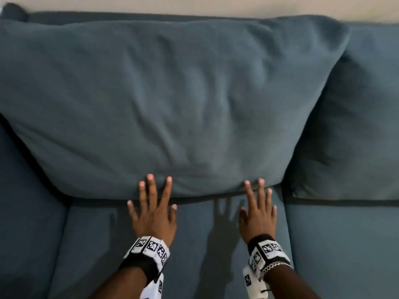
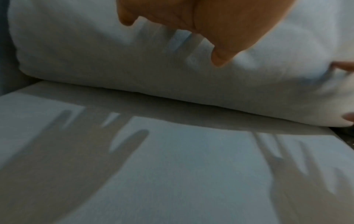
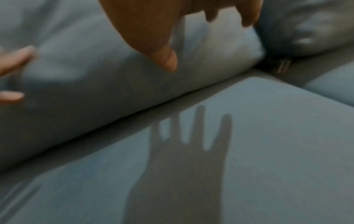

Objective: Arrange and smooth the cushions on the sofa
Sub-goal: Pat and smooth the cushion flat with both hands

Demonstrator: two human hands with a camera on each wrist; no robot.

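Back cushion: left hand, right hand flat, fingers spread, at lower edge; uneven pushing risks fresh creases

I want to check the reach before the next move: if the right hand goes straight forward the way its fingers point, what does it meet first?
The right hand would most likely meet the lower edge of the large back cushion; its fingertips look already at that edge.
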